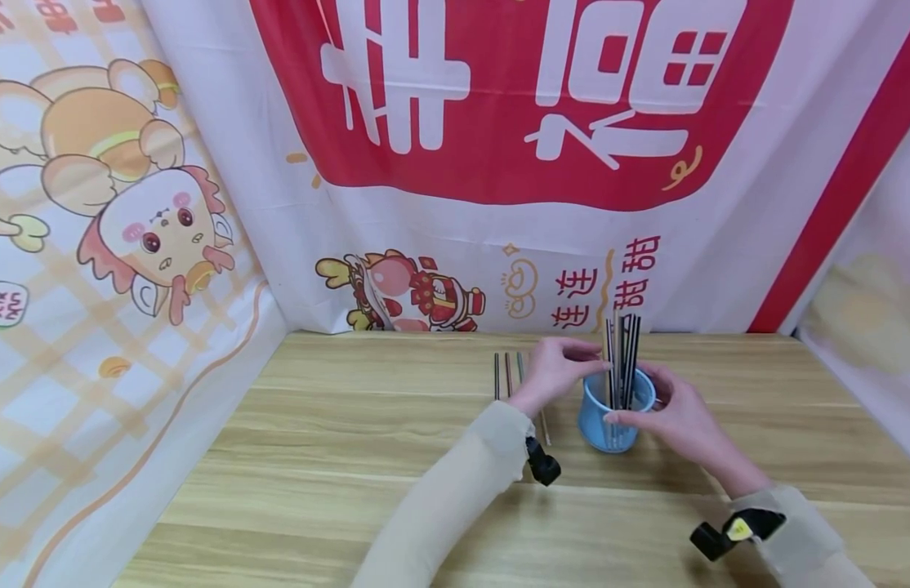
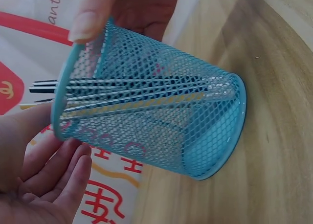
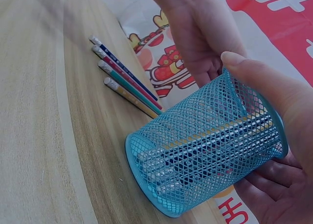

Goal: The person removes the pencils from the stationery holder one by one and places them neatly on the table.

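Observation:
A light-blue mesh pencil cup (image 1: 594,423) stands on the table, with several pencils (image 1: 631,347) upright in it. My right hand (image 1: 683,415) grips the cup from the right, its thumb over the rim and the other fingers round the far side. From the left, my left hand (image 1: 552,372) reaches to the cup's mouth. Its thumb and forefinger pinch a yellow pencil (image 2: 186,99) among the dark ones, while the remaining fingers stay loose outside the mesh. The pencil's lower part shows through the mesh.
Left of the cup lie a navy pencil (image 3: 120,62), a red pencil (image 3: 128,78), a teal pencil (image 3: 126,84) and another yellow pencil (image 3: 132,98), side by side. The wood-grain table (image 1: 315,490) ends at a printed cloth backdrop (image 1: 455,204).

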A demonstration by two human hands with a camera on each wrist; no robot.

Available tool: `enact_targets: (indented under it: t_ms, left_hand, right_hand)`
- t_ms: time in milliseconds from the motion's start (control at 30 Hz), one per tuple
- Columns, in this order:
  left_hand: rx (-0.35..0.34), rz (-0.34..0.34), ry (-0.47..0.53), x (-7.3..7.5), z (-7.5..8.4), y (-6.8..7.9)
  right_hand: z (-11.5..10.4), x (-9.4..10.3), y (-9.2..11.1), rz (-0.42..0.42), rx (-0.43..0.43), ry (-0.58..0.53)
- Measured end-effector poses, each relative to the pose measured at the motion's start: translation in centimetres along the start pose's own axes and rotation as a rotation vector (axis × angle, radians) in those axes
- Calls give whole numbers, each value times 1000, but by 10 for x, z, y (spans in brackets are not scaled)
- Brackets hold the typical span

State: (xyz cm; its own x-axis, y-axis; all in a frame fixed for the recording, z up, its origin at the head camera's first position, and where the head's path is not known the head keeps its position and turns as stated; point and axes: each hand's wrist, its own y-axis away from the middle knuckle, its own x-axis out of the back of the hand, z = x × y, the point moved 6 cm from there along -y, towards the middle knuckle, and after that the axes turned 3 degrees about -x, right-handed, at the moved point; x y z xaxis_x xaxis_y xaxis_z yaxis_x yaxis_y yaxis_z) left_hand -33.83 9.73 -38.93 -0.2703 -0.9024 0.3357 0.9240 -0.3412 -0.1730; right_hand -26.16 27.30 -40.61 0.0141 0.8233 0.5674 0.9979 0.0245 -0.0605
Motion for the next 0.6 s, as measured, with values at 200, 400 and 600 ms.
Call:
enact_targets:
  t_ms: [200, 400, 600]
  left_hand:
    - [-18, 25, -29, -3, -7, -3]
    - [-22, 32, -19, -6, -9, -2]
    - [-58, 42, 0, -9, -5, 0]
  right_hand:
    - [-1, 0, 0, -7, 3, -2]
    - [-1, 0, 0, -8, 6, -6]
    - [0, 0, 0, -7, 9, -5]
